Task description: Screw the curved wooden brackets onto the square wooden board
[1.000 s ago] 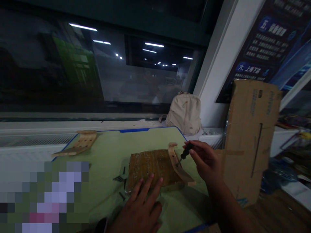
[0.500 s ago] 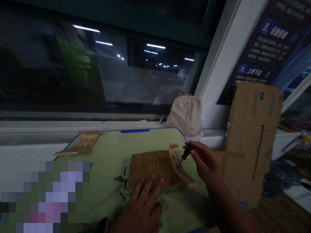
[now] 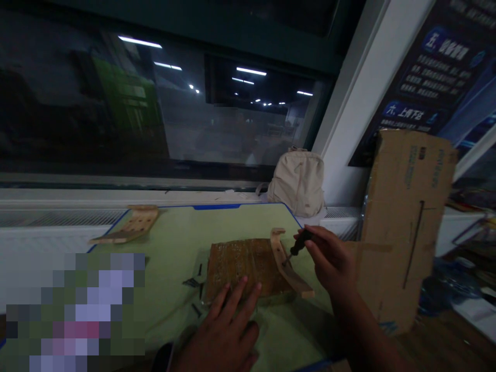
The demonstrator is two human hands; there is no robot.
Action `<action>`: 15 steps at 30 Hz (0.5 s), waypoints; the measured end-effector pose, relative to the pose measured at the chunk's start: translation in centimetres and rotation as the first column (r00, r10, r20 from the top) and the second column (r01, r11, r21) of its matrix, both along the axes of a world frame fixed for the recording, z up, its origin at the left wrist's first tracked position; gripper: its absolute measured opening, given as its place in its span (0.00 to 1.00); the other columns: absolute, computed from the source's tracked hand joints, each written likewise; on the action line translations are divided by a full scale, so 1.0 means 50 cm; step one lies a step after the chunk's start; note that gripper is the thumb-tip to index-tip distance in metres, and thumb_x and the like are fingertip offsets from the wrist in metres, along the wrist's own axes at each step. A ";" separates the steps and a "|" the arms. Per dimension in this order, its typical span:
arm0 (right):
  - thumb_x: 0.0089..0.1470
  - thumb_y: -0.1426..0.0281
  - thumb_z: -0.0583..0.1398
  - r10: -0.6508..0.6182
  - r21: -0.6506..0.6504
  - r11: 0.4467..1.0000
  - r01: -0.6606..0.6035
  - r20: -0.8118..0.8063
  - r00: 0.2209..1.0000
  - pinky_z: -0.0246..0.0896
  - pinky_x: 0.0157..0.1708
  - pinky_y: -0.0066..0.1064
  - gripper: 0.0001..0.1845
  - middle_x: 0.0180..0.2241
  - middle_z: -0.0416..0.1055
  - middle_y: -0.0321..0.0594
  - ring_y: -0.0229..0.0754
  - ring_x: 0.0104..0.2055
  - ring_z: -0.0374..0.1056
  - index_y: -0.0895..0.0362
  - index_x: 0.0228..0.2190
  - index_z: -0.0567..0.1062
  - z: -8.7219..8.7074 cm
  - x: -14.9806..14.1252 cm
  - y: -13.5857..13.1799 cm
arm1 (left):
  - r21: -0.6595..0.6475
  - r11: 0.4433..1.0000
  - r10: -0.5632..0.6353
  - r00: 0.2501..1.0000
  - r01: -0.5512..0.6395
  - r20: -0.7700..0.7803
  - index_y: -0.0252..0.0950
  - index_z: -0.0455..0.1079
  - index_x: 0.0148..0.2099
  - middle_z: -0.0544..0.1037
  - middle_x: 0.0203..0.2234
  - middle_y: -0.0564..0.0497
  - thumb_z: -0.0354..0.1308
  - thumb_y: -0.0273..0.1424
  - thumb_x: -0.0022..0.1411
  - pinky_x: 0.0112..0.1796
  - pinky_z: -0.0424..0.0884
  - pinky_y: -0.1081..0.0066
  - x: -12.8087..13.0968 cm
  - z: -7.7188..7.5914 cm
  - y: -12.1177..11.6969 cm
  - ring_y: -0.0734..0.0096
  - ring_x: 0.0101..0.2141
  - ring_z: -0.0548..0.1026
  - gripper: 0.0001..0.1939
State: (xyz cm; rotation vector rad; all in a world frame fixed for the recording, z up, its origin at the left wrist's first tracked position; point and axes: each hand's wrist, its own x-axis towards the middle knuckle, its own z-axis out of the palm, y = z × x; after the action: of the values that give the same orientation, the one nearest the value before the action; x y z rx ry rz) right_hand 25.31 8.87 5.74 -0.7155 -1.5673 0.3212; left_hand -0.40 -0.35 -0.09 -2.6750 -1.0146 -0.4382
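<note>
My right hand (image 3: pixel 329 253) grips the dark handle of a screwdriver (image 3: pixel 297 245). Its tip meets a curved wooden strip (image 3: pixel 279 251) that stands along the right edge of a brown wooden board (image 3: pixel 244 261); a screw at the tip is too small to make out. Fingers spread, my left hand (image 3: pixel 228 328) lies flat with its fingertips on the board's near edge. Several dark screws (image 3: pixel 196 310) lie on the table left of the board.
Another curved wooden piece with holes (image 3: pixel 137 222) rests at the far left of the green-topped table (image 3: pixel 174 225). A beige backpack (image 3: pixel 298 183) leans by the window. Tall cardboard (image 3: pixel 406 227) stands to the right. A blurred-out patch covers the lower left.
The view has shifted slightly. My right hand still holds the screwdriver on the strip, its handle tilted a little more; my left hand stays on the board.
</note>
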 end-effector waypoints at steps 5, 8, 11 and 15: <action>0.54 0.72 0.68 -0.076 0.106 0.991 0.079 -0.030 0.997 0.72 0.32 0.30 0.14 0.34 0.72 0.37 0.39 0.35 0.72 0.49 0.43 0.77 0.001 0.000 0.004 | 0.021 1.000 -0.013 1.000 0.013 -0.007 0.39 0.74 0.45 0.59 0.69 0.45 0.58 0.46 0.69 0.62 0.57 0.50 -0.003 -0.011 0.009 0.45 0.66 0.60 0.16; 0.56 0.72 0.66 -0.053 0.141 0.989 0.044 0.064 0.997 0.73 0.38 0.34 0.13 0.37 0.72 0.41 0.42 0.41 0.72 0.49 0.44 0.78 0.004 0.003 0.000 | 0.041 0.999 -0.009 1.000 0.008 0.011 0.39 0.74 0.43 0.60 0.69 0.46 0.58 0.46 0.69 0.62 0.55 0.51 -0.001 -0.008 0.007 0.46 0.66 0.61 0.15; 0.61 0.72 0.62 0.028 0.072 0.997 -0.032 0.053 0.998 0.75 0.43 0.40 0.13 0.44 0.74 0.44 0.45 0.45 0.74 0.49 0.47 0.78 0.004 0.000 -0.005 | 0.020 1.000 -0.007 1.000 0.006 0.024 0.39 0.74 0.45 0.58 0.70 0.46 0.59 0.45 0.68 0.64 0.51 0.52 0.002 -0.001 0.000 0.47 0.67 0.59 0.15; 0.58 0.74 0.64 0.038 0.010 0.999 -0.038 -0.077 0.996 0.77 0.39 0.36 0.12 0.42 0.75 0.40 0.41 0.41 0.76 0.49 0.44 0.77 0.003 -0.007 -0.002 | -0.002 1.000 0.017 0.999 -0.017 0.027 0.38 0.74 0.45 0.56 0.71 0.44 0.61 0.44 0.66 0.65 0.49 0.49 0.004 -0.002 -0.003 0.45 0.68 0.55 0.15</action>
State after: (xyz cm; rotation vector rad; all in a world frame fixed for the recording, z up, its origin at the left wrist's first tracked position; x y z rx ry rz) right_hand 24.94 8.78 5.92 -0.6599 -1.5091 0.3665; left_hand -0.19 -0.50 -0.19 -2.6670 -1.0446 -0.4714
